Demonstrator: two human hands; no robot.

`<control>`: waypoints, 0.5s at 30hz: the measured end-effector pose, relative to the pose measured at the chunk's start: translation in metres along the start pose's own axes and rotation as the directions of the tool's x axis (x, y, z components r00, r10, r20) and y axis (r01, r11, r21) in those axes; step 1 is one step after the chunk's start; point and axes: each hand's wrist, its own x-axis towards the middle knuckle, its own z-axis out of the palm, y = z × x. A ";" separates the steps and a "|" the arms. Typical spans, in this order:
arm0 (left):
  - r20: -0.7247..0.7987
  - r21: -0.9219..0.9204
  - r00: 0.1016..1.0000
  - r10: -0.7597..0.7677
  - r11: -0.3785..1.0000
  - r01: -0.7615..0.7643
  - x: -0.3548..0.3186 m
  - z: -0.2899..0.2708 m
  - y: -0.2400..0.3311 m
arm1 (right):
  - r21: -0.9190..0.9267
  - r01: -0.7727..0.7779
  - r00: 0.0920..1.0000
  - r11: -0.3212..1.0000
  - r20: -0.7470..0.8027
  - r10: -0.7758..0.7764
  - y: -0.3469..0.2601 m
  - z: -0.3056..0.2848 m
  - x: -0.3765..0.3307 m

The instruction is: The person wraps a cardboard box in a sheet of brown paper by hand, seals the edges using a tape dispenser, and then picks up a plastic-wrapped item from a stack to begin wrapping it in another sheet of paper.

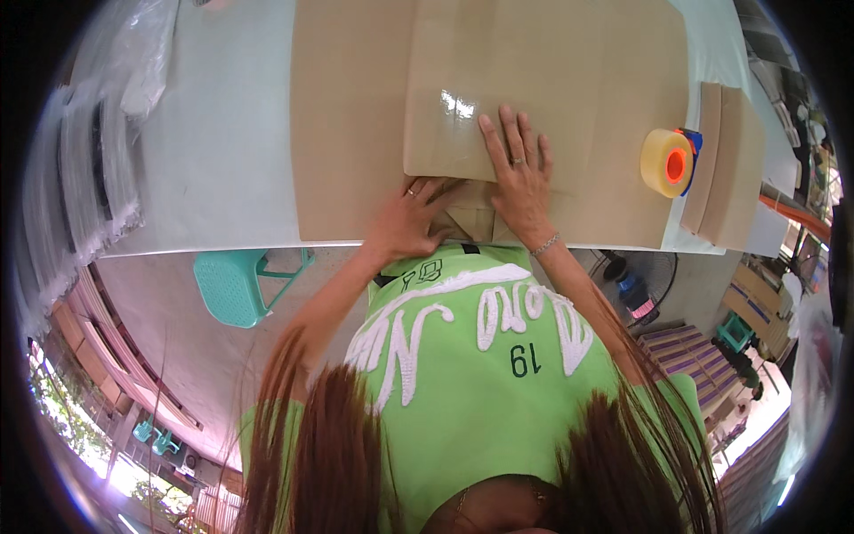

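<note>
A brown wrapped package point(592, 98) with a shiny face lies on a larger flat sheet of brown cardboard point(347, 107), close to the table's front edge. My right hand point(523, 182) rests flat on the package near its front edge, fingers stretched out and slightly apart. At the package's near end is a folded brown flap point(476, 222) with creased corners. My left hand point(407, 221) presses on this flap's left side, thumb and fingers spread, some fingertips partly hidden by the fold. Right of the package stands a roll of clear tape point(665, 165) with an orange core and a blue dispenser.
Folded cardboard strips point(725, 169) lie at the table's right end. Clear plastic bags point(98, 178) hang over its left end. Below the white table point(213, 133) stand a green stool point(233, 287) at left and a fan point(636, 280) at right.
</note>
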 end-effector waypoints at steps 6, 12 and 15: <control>-0.214 0.019 0.965 -0.152 0.987 0.159 0.004 0.040 0.021 | -0.035 -0.005 1.000 0.999 -0.022 0.004 0.000 0.000 0.001; -0.318 0.421 0.876 0.363 0.882 -0.212 0.021 0.037 0.002 | -0.066 0.019 0.999 0.998 -0.032 -0.021 0.006 0.003 0.000; -0.137 0.537 0.819 0.557 0.736 -0.411 0.039 0.003 -0.002 | -0.053 0.077 0.997 0.996 -0.014 -0.078 0.015 0.000 0.003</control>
